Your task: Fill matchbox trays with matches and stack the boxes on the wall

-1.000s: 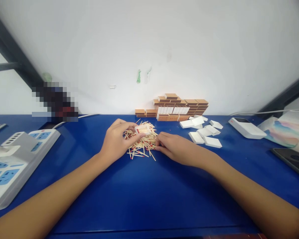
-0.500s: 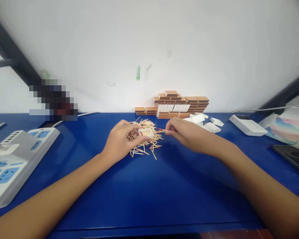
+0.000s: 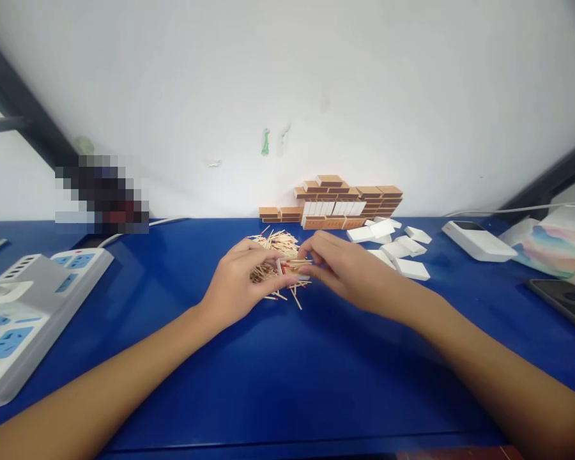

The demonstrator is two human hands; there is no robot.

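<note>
A heap of red-tipped matches (image 3: 276,246) lies on the blue table (image 3: 278,370) in front of me. My left hand (image 3: 242,281) grips a small white matchbox tray (image 3: 279,266), tilted so its edge faces me, just above the heap. My right hand (image 3: 342,267) meets it from the right, fingers pinched on matches at the tray's opening. Both hands touch over the heap's near side.
Brown matchboxes (image 3: 338,201) are stacked against the white wall. Loose white trays (image 3: 397,246) lie to the right of the heap. A white power strip (image 3: 23,306) sits far left. A white device (image 3: 479,241), coloured paper and a dark phone (image 3: 563,303) lie at the right.
My right hand left the heap's near side, lifted to the right with matches, then came back to the tray. My left hand tilted the tray upward.
</note>
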